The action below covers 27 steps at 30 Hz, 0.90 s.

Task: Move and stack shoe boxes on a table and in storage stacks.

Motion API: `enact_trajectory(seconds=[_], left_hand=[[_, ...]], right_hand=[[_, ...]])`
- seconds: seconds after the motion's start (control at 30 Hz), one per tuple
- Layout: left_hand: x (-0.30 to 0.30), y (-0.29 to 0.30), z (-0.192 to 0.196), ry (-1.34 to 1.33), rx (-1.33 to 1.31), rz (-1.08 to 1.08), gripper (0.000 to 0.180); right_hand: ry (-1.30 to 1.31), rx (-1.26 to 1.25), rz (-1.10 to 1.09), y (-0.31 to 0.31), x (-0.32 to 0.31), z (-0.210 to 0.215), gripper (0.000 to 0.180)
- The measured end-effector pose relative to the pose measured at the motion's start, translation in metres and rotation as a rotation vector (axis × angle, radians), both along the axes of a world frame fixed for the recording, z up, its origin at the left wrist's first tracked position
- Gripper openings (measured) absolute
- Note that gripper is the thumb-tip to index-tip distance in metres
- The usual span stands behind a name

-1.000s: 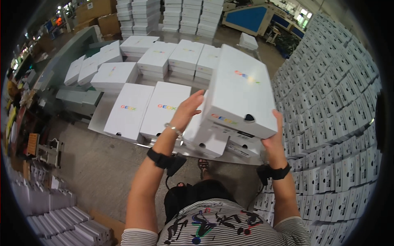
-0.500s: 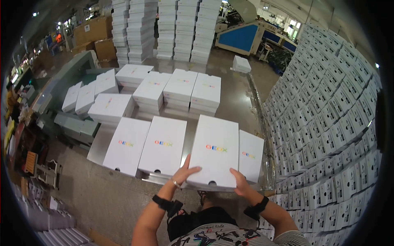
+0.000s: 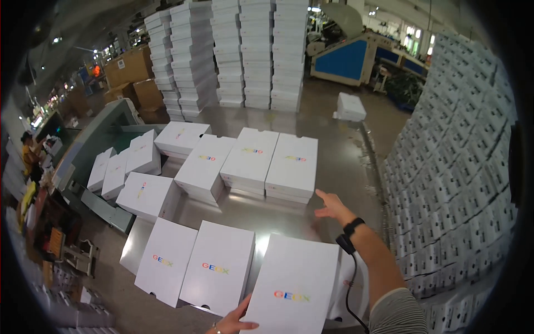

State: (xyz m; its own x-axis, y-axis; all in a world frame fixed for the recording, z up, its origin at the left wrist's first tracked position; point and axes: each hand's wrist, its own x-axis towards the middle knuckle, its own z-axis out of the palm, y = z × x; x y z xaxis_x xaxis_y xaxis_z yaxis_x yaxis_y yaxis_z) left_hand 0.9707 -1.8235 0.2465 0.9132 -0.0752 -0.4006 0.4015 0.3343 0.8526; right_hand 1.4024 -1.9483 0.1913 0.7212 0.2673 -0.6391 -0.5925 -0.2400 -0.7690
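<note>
**Hands at a metal surface covered in flat white boxes**

Head view, looking down. A shiny metal surface (image 3: 345, 167) carries many flat white boxes w/ small multicolour lettering on the lids. Nearest the person, at the front edge, lies one big white box (image 3: 292, 286), lid up. The left hand (image 3: 236, 321) touches its lower left edge, thumb on the lid; fingers mostly out of view, so can't tell how tightly they grip. The right hand (image 3: 330, 205) hangs above bare metal, just beyond the box's far right corner, fingers spread wide, holding nothing. A dark band sits on that wrist w/ a cable trailing down.

To the left of the near box, two more white boxes (image 3: 192, 267) lie side by side at the front edge. Further back, short stacks of boxes (image 3: 247, 161) in a row. At right, a tall wall of small white cartons (image 3: 456, 183). At back, high box columns (image 3: 239, 50) and a blue machine (image 3: 347, 58).

Risk, as a judgement: the near box appears to overhang the front edge, steadied by only one hand; a nudge could tip it off. A sweep by the right arm could knock the carton wall.
</note>
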Motion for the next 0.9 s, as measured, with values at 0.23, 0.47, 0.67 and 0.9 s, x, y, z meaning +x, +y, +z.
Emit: enact_trajectory(seconds=[0.23, 0.47, 0.67, 0.9], left_hand=[[0.010, -0.003, 0.002, 0.029, -0.037, 0.162, 0.088], [-0.010, 0.002, -0.032, -0.076, -0.019, 0.166, 0.074], [-0.005, 0.005, -0.045, -0.073, 0.156, 0.026, 0.096], [-0.009, 0.028, -0.014, -0.334, -0.004, 0.297, 0.097]], right_hand=[[-0.053, 0.522, -0.303, 0.064, 0.056, -0.076, 0.041], [-0.043, 0.701, -0.119, -0.033, 0.033, -0.014, 0.036], [-0.389, 0.651, 0.115, -0.128, 0.017, 0.170, 0.041], [-0.417, 0.192, 0.039, -0.231, -0.164, 0.130, 0.043]])
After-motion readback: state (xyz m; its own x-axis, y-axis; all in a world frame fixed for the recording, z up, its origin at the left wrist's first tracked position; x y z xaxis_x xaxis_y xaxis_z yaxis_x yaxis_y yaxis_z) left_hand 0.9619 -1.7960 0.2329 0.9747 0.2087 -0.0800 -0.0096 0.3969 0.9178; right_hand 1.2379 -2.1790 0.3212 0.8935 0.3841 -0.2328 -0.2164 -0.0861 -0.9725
